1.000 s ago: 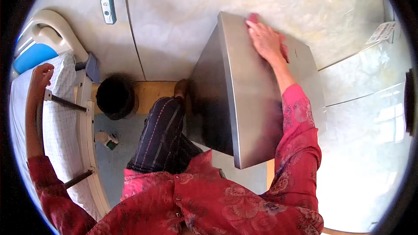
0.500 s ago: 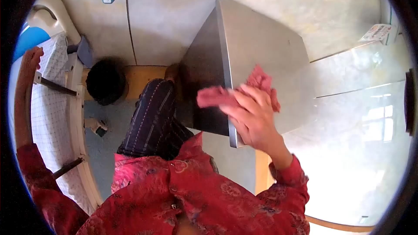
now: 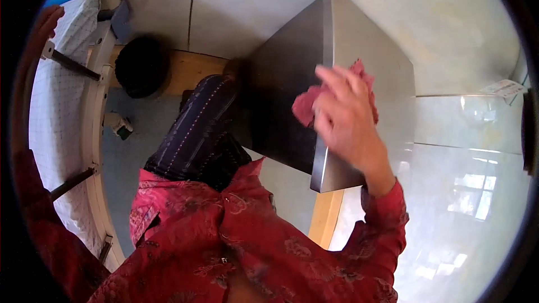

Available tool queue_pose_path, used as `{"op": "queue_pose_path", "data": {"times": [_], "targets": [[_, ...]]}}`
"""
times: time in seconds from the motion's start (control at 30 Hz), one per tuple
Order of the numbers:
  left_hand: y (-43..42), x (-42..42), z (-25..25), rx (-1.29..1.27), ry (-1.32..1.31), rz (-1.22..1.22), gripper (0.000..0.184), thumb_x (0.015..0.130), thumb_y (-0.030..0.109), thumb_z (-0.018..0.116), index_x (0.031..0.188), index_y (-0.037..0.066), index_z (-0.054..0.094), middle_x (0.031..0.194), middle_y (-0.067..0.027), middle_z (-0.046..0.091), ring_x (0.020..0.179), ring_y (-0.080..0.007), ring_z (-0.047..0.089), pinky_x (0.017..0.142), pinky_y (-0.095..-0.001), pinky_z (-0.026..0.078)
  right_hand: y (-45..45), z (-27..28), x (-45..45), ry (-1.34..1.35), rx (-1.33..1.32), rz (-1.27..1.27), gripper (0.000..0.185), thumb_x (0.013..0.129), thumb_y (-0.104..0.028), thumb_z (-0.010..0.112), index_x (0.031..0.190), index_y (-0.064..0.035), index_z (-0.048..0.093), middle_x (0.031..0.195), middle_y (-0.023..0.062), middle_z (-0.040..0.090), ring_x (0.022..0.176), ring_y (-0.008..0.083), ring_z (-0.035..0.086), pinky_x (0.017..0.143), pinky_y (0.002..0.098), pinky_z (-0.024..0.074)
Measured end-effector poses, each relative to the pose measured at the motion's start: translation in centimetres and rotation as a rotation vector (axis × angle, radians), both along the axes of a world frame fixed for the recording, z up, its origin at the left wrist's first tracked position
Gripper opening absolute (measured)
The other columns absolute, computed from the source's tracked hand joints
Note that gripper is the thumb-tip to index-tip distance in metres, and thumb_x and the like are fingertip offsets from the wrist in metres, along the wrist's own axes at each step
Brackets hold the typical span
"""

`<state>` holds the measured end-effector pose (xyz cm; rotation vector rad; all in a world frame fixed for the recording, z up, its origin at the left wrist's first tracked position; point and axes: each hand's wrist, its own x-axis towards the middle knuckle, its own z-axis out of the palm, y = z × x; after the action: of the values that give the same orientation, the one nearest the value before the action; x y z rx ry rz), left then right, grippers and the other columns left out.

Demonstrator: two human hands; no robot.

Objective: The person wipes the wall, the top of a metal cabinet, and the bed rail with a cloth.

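My right hand [image 3: 351,118] is on a crumpled reddish-pink cloth [image 3: 306,105], with fingers bent over it and slightly blurred. Cloth shows on both sides of the hand, at the near edge of a grey metal cabinet's top [image 3: 387,73]. Far to the left, my left hand [image 3: 49,22] is raised beside the bed with the checked white sheet [image 3: 62,101]. Its fingers look loosely extended with nothing in them, though that side is dark.
A black bin [image 3: 142,67] stands on the floor by the tiled wall [image 3: 264,5]. Dark bars [image 3: 73,64] join the bed's pale side frame [image 3: 96,112]. A small crumpled item [image 3: 119,125] lies on the grey floor. A paper label [image 3: 503,88] is on the right wall.
My right hand has shifted up and right with the cloth, which now hangs less past the cabinet's edge. The view has also shifted. My left hand stays beside the bed.
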<state>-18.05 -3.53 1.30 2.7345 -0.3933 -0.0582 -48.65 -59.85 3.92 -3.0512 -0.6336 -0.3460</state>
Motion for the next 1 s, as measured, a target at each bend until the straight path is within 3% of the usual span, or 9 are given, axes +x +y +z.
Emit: {"op": "queue_pose_path", "data": {"times": [0.07,0.17,0.27,0.37,0.47,0.7,0.8,0.87,1.0], "targets": [[3.2,1.7,-4.5,-0.463,-0.219,0.144,0.042,0.098,0.032,0.061,0.113,-0.005,0.074,0.089,-0.0184,0.074,0.080,-0.0260,0.073,0.076,-0.0387,0.055,-2.3,-1.0,4.0,-0.073,-0.068,0.005,0.004,0.079,-0.009,0.066,0.077,-0.0051,0.065,0.136,0.0182,0.062,0.125,0.0382,0.055,0.104,0.0509,0.0444],[6.2,4.1,-4.5,-0.189,-0.073,0.054,0.045,0.098,0.045,0.065,0.118,0.005,0.069,0.094,-0.0073,0.064,0.078,-0.0165,0.060,0.069,-0.0315,0.050,-4.4,-1.6,10.1,-0.067,-0.012,-0.130,0.009,0.082,-0.014,0.065,0.083,-0.0091,0.073,0.137,0.0206,0.061,0.123,0.0432,0.057,0.104,0.0528,0.0474],[4.5,2.3,-5.0,-0.353,-0.116,0.131,0.047,0.100,0.047,0.063,0.121,0.005,0.065,0.090,-0.0019,0.054,0.074,-0.0125,0.051,0.066,-0.0280,0.047,-7.8,-3.1,16.4,-0.074,-0.036,-0.245,0.017,0.085,-0.021,0.063,0.090,-0.0153,0.079,0.135,0.0217,0.063,0.117,0.0465,0.061,0.099,0.0523,0.0517],[5.4,4.2,-5.0,-0.081,-0.104,0.083,0.049,0.100,0.049,0.063,0.122,0.004,0.064,0.092,-0.0032,0.057,0.075,-0.0131,0.053,0.067,-0.0274,0.048,-7.4,-2.3,19.6,-0.002,0.002,-0.401,0.022,0.086,-0.023,0.064,0.099,-0.0099,0.077,0.139,0.0241,0.060,0.112,0.0415,0.066,0.100,0.0443,0.0512],[4.3,3.0,-4.7,-0.150,-0.181,0.088,0.046,0.101,0.044,0.060,0.120,0.003,0.068,0.102,-0.0072,0.066,0.083,-0.0192,0.062,0.073,-0.0330,0.052,-6.4,-2.7,21.2,-0.056,-0.010,-0.536,0.023,0.088,-0.024,0.065,0.101,-0.0108,0.078,0.135,0.0236,0.062,0.111,0.0408,0.066,0.099,0.0457,0.0515],[5.3,4.8,-7.0,-0.177,-0.218,0.112,0.053,0.099,0.052,0.062,0.117,0.003,0.067,0.088,-0.0014,0.057,0.073,-0.0130,0.056,0.063,-0.0306,0.048,-4.4,-3.5,13.0,-0.197,-0.128,-0.165,0.016,0.091,-0.020,0.066,0.090,-0.0065,0.075,0.124,0.0176,0.069,0.120,0.0419,0.060,0.102,0.0490,0.0490],[1.9,3.2,-1.7,0.043,-0.160,-0.040,0.047,0.097,0.041,0.062,0.115,-0.001,0.071,0.091,-0.0129,0.068,0.078,-0.0225,0.067,0.073,-0.0365,0.053,-0.9,-2.7,6.0,-0.171,-0.074,-0.113,0.010,0.086,-0.015,0.073,0.082,-0.0055,0.073,0.119,0.0131,0.071,0.123,0.0400,0.058,0.106,0.0495,0.0459],[0.5,2.4,1.0,0.191,-0.126,-0.147,0.044,0.096,0.034,0.061,0.114,-0.003,0.074,0.092,-0.0206,0.075,0.082,-0.0289,0.074,0.080,-0.0405,0.056,0.7,-2.4,1.4,-0.142,-0.051,-0.065,0.007,0.078,-0.014,0.078,0.078,-0.0086,0.074,0.111,0.0084,0.072,0.120,0.0388,0.059,0.100,0.0541,0.0461],[0.6,2.2,0.9,0.145,-0.069,-0.113,0.045,0.095,0.036,0.062,0.116,-0.002,0.074,0.095,-0.0223,0.076,0.085,-0.0313,0.075,0.083,-0.0422,0.055,3.3,-0.8,-6.6,-0.058,0.032,-0.042,0.008,0.075,-0.010,0.079,0.080,-0.0090,0.073,0.112,0.0077,0.071,0.123,0.0388,0.058,0.101,0.0520,0.0462]]}}
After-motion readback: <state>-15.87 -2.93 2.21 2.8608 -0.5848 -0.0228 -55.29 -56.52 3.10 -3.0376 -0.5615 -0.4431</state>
